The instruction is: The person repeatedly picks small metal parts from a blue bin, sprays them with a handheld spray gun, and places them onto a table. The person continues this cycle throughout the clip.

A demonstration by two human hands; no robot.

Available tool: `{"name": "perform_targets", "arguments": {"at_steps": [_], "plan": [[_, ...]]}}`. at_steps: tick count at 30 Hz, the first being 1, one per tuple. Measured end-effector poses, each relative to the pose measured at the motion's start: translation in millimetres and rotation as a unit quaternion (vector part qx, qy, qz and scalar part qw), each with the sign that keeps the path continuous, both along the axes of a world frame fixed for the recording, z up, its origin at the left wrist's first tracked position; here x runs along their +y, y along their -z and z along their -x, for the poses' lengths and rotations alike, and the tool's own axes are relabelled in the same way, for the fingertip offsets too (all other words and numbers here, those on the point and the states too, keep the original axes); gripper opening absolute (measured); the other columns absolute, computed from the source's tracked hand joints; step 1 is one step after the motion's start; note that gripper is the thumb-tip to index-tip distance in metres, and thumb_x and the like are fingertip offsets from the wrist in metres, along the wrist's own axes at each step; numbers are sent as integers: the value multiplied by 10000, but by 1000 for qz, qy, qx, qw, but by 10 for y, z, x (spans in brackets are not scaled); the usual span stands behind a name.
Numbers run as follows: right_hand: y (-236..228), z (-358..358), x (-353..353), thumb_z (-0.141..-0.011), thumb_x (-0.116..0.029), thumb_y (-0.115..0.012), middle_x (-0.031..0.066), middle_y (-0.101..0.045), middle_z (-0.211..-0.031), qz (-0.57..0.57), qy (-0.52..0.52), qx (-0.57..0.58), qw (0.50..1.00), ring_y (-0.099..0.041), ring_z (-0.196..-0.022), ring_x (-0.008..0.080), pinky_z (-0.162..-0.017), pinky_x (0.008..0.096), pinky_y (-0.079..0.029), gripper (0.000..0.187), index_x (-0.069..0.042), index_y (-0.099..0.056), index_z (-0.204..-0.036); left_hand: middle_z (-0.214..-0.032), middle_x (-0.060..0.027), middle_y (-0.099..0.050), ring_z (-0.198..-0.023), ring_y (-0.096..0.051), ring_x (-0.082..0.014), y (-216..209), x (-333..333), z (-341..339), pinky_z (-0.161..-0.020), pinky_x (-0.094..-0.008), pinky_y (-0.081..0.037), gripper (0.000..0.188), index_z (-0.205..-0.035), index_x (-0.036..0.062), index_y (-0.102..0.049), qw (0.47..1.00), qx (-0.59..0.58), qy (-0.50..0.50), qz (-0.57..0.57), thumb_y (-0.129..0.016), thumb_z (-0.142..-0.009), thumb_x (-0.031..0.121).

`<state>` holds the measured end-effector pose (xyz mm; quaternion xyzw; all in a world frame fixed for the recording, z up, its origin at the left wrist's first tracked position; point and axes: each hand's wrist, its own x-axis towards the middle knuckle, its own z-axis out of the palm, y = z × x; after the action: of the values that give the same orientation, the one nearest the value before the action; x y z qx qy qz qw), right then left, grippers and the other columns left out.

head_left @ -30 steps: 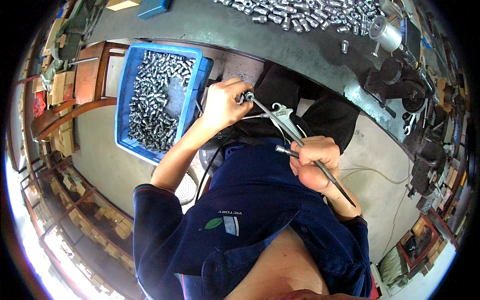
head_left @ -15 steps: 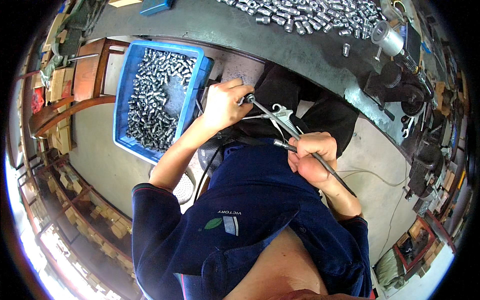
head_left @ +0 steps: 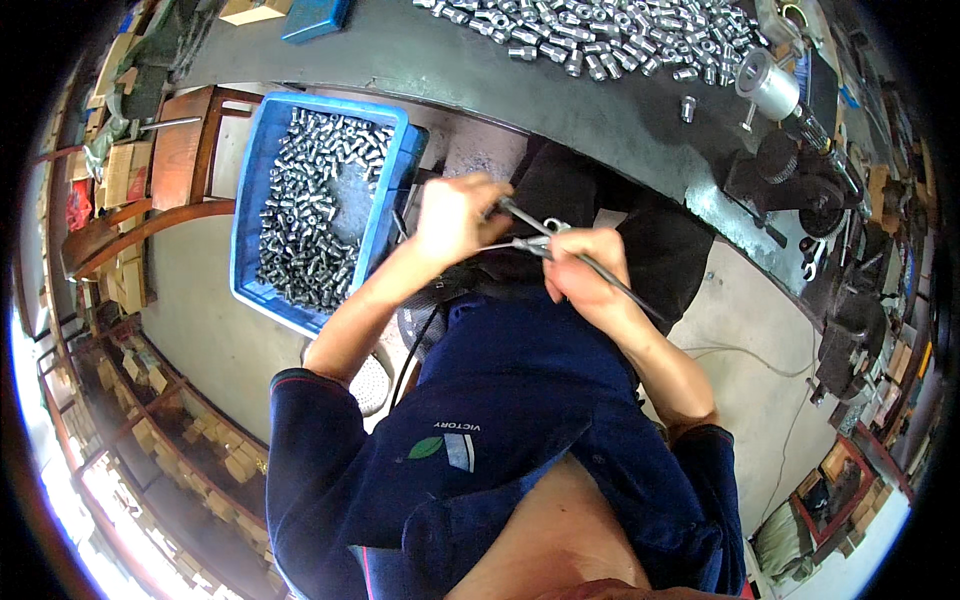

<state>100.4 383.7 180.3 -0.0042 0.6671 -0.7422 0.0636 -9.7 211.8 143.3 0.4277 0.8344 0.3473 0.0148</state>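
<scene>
Over my lap, my right hand (head_left: 590,262) is closed round a long thin dark rod (head_left: 624,288) that slants up and left. My left hand (head_left: 458,215) is curled at the rod's upper end and somewhat blurred; what its fingers pinch there is too smeared to make out. Just beside my right hand, a silver air blow gun (head_left: 530,243) is partly covered by that hand. To the left, a blue plastic bin (head_left: 243,210) holds many small metal fittings (head_left: 305,205), with part of its floor showing.
A dark workbench (head_left: 400,65) runs across the top, bearing a heap of metal fittings (head_left: 600,35) and one lone fitting (head_left: 688,109). At its right stands a dark clamping device (head_left: 790,180) with a silver cylinder (head_left: 765,82). A wooden chair (head_left: 185,150) stands behind the bin.
My right hand has moved up and left along with the rod, closer to my left hand, and now partly covers the blow gun. My left hand has shifted slightly and become blurred.
</scene>
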Motion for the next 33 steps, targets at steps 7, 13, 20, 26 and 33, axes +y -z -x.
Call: {"name": "perform_targets", "arguments": {"at_steps": [7, 13, 20, 26, 33], "plan": [[-238, -135, 107, -724, -126, -551, 37, -406, -447, -3, -20, 145, 989, -459, -377, 128, -362, 235, -323, 366, -64, -275, -492, -617, -62, -521, -492, -460, -120, -24, -101, 168, -472, -252, -371, 202, -801, 4, -638, 991, -93, -87, -49, -670, -604, 36], [-239, -120, 35, -624, -81, -549, 51, -363, -445, -69, 4, 173, 982, -364, -346, 153, -369, 275, -244, 302, -52, -279, -493, -645, -78, -549, -524, -499, -167, -4, -25, 128, -490, -282, -401, 235, -815, 11, -639, 990, -108, -79, -45, -682, -589, 59], [116, 48, -69, -683, -136, -557, 41, -217, -547, -57, 33, 57, 996, -251, -512, 62, -424, 287, -216, 293, -25, -315, -562, -675, -73, -557, -570, -581, -263, -140, 97, 10, -505, -347, -463, 324, -845, 64, -631, 999, 34, 34, -1, -727, -540, 107], [-168, -98, 53, -688, -132, -535, 58, -441, -472, 103, 38, -4, 994, -454, -421, 109, -388, 254, -327, 295, -39, -349, -478, -682, -94, -583, -589, -590, -277, -67, -48, 171, -529, -343, -471, 292, -833, 49, -634, 998, 8, -67, -11, -713, -554, 88], [177, 173, -58, -718, -121, -525, -26, -321, -484, -39, 21, 47, 998, -339, -496, 24, -419, 246, -253, 264, -45, -351, -535, -631, -82, -545, -541, -554, -259, -222, 261, -12, -491, -343, -446, 311, -815, 50, -624, 997, 47, 47, -42, -713, -516, 49]]}}
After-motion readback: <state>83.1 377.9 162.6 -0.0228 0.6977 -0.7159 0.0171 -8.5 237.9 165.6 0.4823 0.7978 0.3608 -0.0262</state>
